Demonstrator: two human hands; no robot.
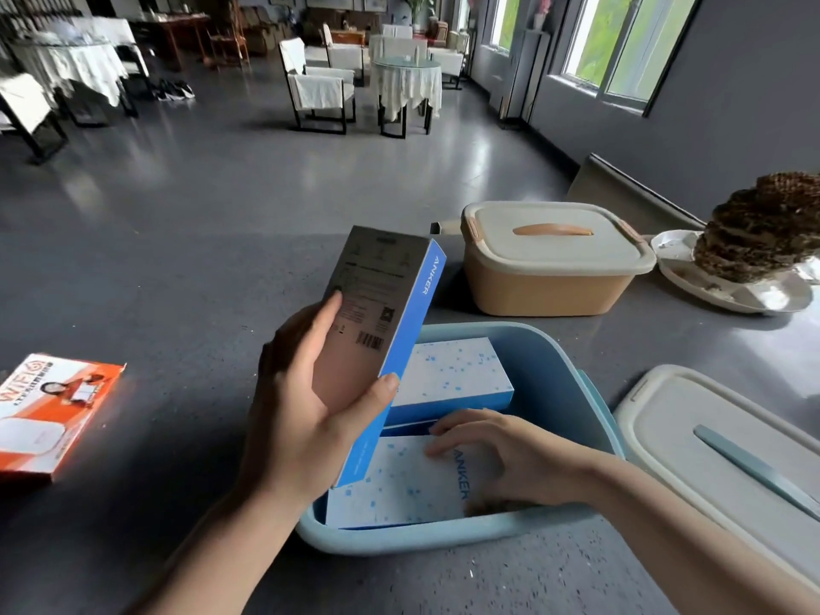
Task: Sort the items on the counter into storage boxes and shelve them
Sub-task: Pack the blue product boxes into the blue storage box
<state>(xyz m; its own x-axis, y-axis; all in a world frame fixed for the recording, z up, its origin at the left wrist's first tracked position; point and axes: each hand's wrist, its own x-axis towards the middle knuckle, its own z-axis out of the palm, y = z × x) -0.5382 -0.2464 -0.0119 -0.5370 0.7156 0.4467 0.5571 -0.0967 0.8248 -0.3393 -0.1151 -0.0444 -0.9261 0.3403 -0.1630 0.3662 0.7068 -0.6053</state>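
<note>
Two white-and-blue boxes lie in the open blue bin (554, 348) on the counter (177, 304). The left hand (306, 406) grips a third box (381, 321) above it; the right hand (497, 454) rests loose-fingered on the near box (399, 486). One orange package (49, 415) lies left.

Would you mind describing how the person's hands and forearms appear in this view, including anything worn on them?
Both the left hand and the right hand are bare: no gloves, rings, watch or bracelets show. Both forearms are uncovered as far as the bottom edge of the picture, with no sleeve or cuff in view. The fingernails look short and unpainted. No markings are visible.
</note>
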